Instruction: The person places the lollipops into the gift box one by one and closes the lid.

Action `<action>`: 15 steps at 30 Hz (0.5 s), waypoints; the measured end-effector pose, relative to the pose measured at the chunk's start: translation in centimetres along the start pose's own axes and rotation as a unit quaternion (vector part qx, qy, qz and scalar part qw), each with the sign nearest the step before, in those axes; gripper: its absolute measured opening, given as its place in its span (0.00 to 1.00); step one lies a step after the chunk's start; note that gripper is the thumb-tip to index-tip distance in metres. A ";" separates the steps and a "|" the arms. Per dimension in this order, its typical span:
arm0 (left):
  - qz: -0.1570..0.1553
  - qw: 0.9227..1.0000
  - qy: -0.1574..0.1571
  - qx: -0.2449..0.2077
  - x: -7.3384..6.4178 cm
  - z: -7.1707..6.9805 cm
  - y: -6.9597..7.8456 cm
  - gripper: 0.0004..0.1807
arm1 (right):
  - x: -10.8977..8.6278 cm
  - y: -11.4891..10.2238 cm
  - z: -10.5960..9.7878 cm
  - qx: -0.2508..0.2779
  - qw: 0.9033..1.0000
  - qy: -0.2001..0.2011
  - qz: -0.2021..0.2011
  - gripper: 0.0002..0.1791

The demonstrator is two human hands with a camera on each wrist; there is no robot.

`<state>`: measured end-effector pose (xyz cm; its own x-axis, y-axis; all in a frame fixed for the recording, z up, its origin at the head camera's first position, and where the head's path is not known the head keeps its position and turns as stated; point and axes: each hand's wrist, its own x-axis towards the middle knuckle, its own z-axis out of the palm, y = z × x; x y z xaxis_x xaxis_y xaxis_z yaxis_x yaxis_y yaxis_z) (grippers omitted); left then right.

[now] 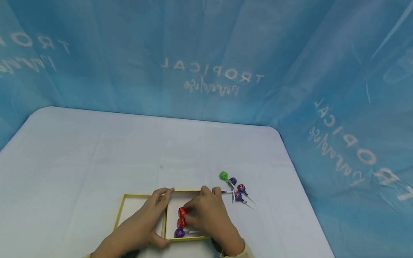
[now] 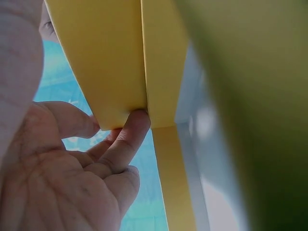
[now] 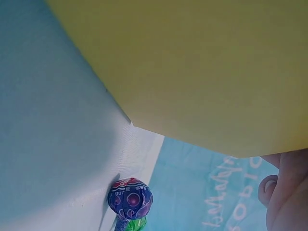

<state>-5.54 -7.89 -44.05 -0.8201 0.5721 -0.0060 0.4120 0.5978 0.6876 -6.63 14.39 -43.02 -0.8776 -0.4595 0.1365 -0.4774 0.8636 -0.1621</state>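
Observation:
A shallow yellow-edged box (image 1: 189, 239) with a white inside lies in front of me. Purple (image 1: 179, 233) and red (image 1: 181, 222) lollipops lie in a column along its left part. My right hand (image 1: 208, 212) reaches over the box and pinches another red lollipop (image 1: 182, 211) above them; its stick is hidden behind the fingers. My left hand (image 1: 147, 218) spans the box's left side, thumb at the near edge and fingers at the far edge. In the left wrist view its fingertips (image 2: 139, 118) touch the yellow wall (image 2: 106, 62).
A second yellow-edged box half (image 1: 121, 209) adjoins on the left, partly under the left hand. Beyond the right hand, a green lollipop (image 1: 223, 176) and several purple ones (image 1: 238, 197) lie loosely together on the white table (image 1: 123, 152). Blue printed sheeting (image 1: 209, 38) surrounds the table.

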 end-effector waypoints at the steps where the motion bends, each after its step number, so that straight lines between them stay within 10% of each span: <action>1: -0.002 1.000 -0.004 -0.004 0.0 0.0 0.0 0.69 | 0.0 0.0 0.0 -0.001 1.000 -0.002 0.002 0.08; 15: 0.010 1.000 -0.001 0.002 0.1 -0.1 0.1 0.68 | -0.5 0.6 -0.2 -0.013 1.000 0.014 -0.012 0.08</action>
<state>-5.61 -7.82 -43.91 -0.8109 0.5852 0.0064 0.4303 0.5888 0.6842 -6.48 15.11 -43.02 -0.8643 -0.4742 0.1679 -0.4964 0.8579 -0.1327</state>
